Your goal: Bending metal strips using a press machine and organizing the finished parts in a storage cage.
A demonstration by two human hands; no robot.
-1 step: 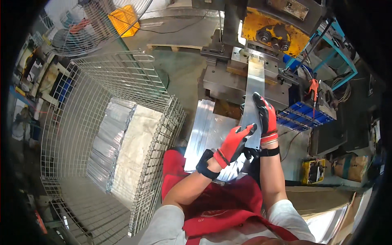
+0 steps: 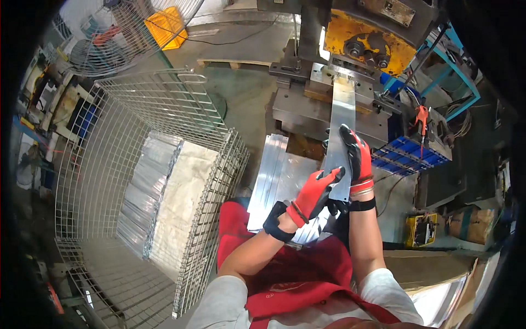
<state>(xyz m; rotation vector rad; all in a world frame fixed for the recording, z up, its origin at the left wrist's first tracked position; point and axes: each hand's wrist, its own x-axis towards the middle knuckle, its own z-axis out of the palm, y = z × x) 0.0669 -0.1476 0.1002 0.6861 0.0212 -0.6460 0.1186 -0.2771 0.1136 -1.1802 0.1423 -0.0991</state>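
A long, flat metal strip (image 2: pixel 342 112) stretches from my hands up to the die block of a press, its far end lying in the tooling. My right hand (image 2: pixel 357 154), in a red and black glove, grips the strip's right edge, thumb on top. Lower down, my left hand (image 2: pixel 316 192), gloved alike, holds the near end from the left, its thumb over the face and fingers partly hidden beneath. Under and left of the left hand, a stack of similar metal strips (image 2: pixel 267 181) lies in front of me.
The press (image 2: pixel 372 41) with its yellow ram stands ahead. On the left is a wire mesh cage (image 2: pixel 211 203) holding bundled strips (image 2: pixel 145 183) and a beige sheet (image 2: pixel 183 203). A blue crate (image 2: pixel 408 156) and a red air gun (image 2: pixel 421 119) are at right. A wire-guarded fan (image 2: pixel 118 41) stands at far left.
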